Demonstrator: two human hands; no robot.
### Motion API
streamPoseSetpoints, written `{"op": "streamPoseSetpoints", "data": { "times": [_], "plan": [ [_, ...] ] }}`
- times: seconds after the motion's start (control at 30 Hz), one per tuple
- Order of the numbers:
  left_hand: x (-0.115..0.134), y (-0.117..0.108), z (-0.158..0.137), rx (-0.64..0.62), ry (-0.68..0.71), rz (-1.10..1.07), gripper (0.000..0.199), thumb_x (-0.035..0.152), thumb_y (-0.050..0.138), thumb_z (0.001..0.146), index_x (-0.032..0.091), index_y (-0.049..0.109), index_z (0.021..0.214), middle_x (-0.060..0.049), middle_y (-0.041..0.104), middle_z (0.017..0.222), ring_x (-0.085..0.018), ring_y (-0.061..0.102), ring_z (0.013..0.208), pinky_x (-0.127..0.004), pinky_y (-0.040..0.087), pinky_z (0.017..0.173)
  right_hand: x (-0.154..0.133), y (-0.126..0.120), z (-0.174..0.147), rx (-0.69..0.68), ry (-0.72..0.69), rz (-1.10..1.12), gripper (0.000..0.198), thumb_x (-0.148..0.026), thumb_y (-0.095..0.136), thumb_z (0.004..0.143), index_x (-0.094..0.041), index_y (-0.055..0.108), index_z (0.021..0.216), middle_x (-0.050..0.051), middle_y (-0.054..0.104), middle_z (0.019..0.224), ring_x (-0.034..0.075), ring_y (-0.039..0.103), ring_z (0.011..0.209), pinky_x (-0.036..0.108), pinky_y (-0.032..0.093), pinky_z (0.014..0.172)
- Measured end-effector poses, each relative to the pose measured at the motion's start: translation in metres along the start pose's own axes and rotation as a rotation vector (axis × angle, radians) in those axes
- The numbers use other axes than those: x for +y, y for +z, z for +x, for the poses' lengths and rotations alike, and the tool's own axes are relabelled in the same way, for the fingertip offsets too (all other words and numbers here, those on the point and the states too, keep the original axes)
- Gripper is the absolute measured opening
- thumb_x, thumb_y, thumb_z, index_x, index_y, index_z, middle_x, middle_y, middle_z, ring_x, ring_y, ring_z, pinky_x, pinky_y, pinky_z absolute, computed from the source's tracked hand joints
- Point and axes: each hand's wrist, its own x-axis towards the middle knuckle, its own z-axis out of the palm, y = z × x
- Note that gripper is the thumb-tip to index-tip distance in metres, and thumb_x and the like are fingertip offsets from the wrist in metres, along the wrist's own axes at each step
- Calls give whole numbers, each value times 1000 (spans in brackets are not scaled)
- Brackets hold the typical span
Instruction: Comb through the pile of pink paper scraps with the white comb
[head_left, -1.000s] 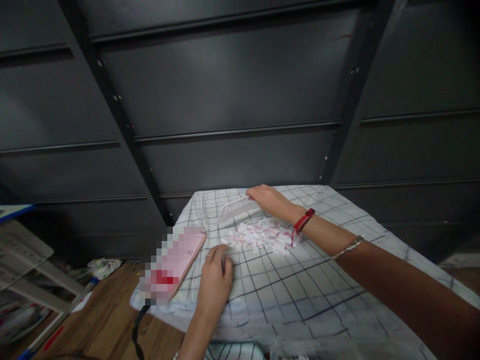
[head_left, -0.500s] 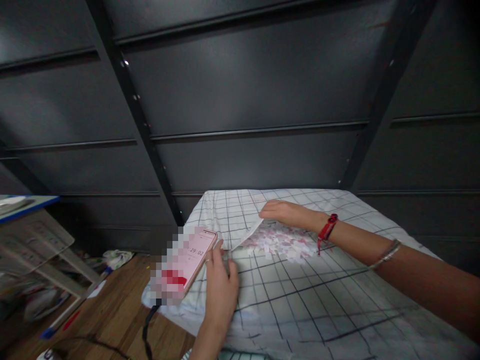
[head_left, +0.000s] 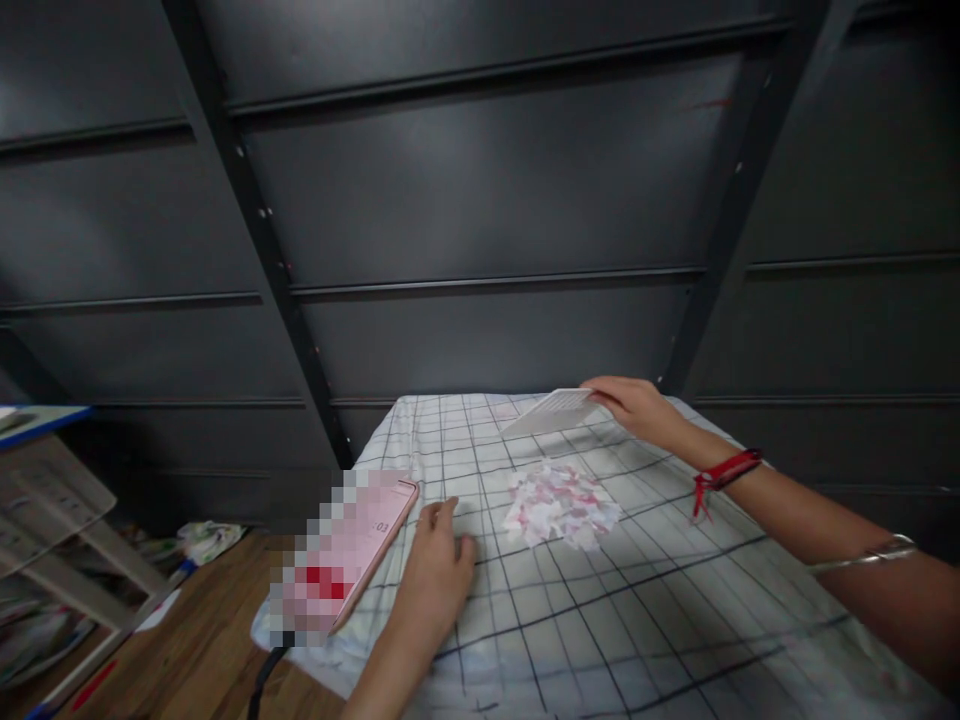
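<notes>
My right hand (head_left: 637,408) pinches the right edge of a thin white sheet (head_left: 550,412) with faint lines on it, like lined paper. The sheet is tilted and held above the far part of the checked cloth (head_left: 660,580). Below and nearer to me lies a heap of small white and pink paper scraps (head_left: 564,505). My left hand (head_left: 436,572) rests on the cloth left of the heap, fingers loosely bent, thumb apart, holding nothing. Close to its left is a pink phone (head_left: 379,545), partly blurred out, showing a timer.
A dark panelled wall (head_left: 480,200) stands behind the cloth-covered surface. A black cable (head_left: 268,672) runs from the phone over the edge. At left, a blue-edged table (head_left: 56,425) stands on the wooden floor (head_left: 199,620), with a crumpled bag (head_left: 208,541) nearby.
My right hand has carried the sheet up and right, away from the scraps, which now lie uncovered in a tighter heap. My left hand no longer reaches the sheet's near end.
</notes>
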Motion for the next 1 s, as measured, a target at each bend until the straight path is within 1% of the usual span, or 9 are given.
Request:
{"op": "streamPoseSetpoints", "data": {
  "times": [0.13, 0.27, 0.33, 0.47, 0.57, 0.67, 0.77, 0.9, 1.0],
  "plan": [
    [12, 7, 29, 6, 84, 8, 42, 16, 40, 77, 7, 50, 117, -18, 53, 114, -26, 50, 110, -39, 36, 97, 14, 4, -12, 138, 119, -61, 25, -29, 42, 84, -18, 65, 87, 6, 70, 87, 19, 64, 80, 32, 49, 72],
    [19, 22, 71, 20, 167, 12, 37, 13, 42, 75, 11, 55, 110, -16, 57, 107, -25, 54, 105, -37, 40, 93, 16, 16, -28, 218, 149, -101, 24, -30, 45, 84, -19, 66, 87, 6, 70, 83, 19, 64, 75, 33, 49, 70],
    [23, 29, 91, 32, 176, 10, 36, 12, 43, 76, 9, 55, 110, -16, 57, 108, -24, 54, 105, -37, 39, 94, 14, 21, -35, 267, 164, -104, 22, -30, 47, 84, -20, 66, 86, 5, 70, 82, 19, 64, 73, 32, 49, 68],
    [29, 36, 118, -49, 185, 18, 37, 14, 42, 78, 7, 55, 111, -17, 59, 109, -24, 53, 107, -36, 38, 94, 5, 21, -43, 346, 183, -75, 21, -29, 47, 84, -20, 66, 84, 5, 69, 80, 18, 64, 73, 31, 49, 66],
    [29, 38, 126, -105, 180, 18, 36, 15, 42, 79, 8, 55, 112, -16, 60, 109, -24, 54, 106, -35, 40, 93, -3, 12, -44, 368, 142, -32, 19, -29, 49, 83, -20, 66, 84, 5, 69, 79, 17, 63, 72, 30, 48, 66],
    [26, 41, 127, -98, 213, -12, 35, 16, 40, 80, 9, 55, 112, -14, 61, 110, -23, 55, 105, -35, 41, 93, -9, 2, -43, 377, 101, 34, 18, -28, 51, 83, -20, 67, 84, 4, 68, 77, 16, 62, 71, 30, 48, 66],
    [26, 43, 125, -77, 262, -42, 33, 18, 39, 82, 11, 56, 110, -13, 61, 111, -23, 55, 106, -36, 41, 93, -11, -5, -42, 334, 78, 107, 18, -28, 50, 83, -22, 66, 84, 3, 68, 77, 16, 61, 71, 31, 48, 66],
    [33, 44, 121, -62, 359, -57, 33, 18, 38, 82, 12, 57, 108, -12, 61, 109, -23, 56, 103, -37, 41, 93, -11, -5, -43, 293, 37, 155, 17, -26, 50, 83, -23, 66, 86, 3, 67, 77, 17, 59, 73, 35, 47, 69],
    [37, 44, 118, -61, 400, -62, 32, 18, 36, 83, 11, 58, 106, -13, 61, 107, -23, 56, 103, -37, 41, 92, -12, -2, -45, 276, 7, 167, 16, -26, 51, 83, -22, 65, 87, 4, 66, 77, 17, 57, 74, 34, 46, 70]
  ]
}}
